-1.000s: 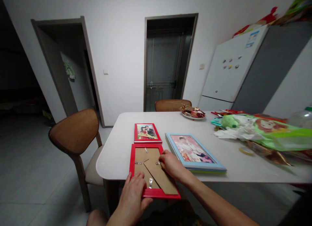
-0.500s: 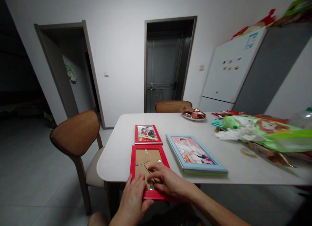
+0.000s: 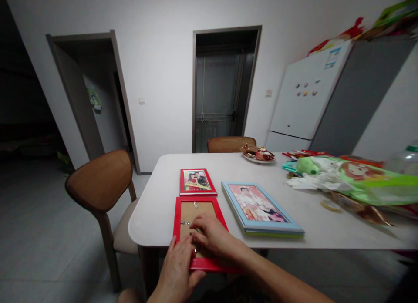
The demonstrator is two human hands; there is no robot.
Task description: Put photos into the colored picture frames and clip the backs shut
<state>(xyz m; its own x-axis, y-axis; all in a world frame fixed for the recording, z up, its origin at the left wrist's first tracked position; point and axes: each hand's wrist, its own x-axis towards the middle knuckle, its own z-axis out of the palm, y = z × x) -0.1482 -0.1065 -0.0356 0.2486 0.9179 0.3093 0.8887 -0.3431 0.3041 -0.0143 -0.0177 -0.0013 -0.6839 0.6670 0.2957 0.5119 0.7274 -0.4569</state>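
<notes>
A red picture frame point(image 3: 177, 218) lies back side up at the table's near edge, its brown backing board showing small metal clips. My left hand point(image 3: 178, 261) grips the frame's near left corner, thumb along the near edge and fingers over the backing. Over the middle of the backing, my right hand point(image 3: 209, 235) has its fingers bent and brought together; what they hold, if anything, is hidden. Just beyond lies a second red frame point(image 3: 197, 182), photo side up. To the right, a light blue frame point(image 3: 261, 207) with a pink photo rests on a stack.
On the white table point(image 3: 153, 198), a plate of wrapped items point(image 3: 257, 154) stands at the back. A green bag point(image 3: 369, 181), white tissues and a tape roll point(image 3: 331, 206) lie at the right. Wooden chairs point(image 3: 101, 179) stand at the left and behind.
My right hand has moved slightly left over the backing, closer to my left hand, and now covers the thin dark stick part seen there before. My left hand keeps its place.
</notes>
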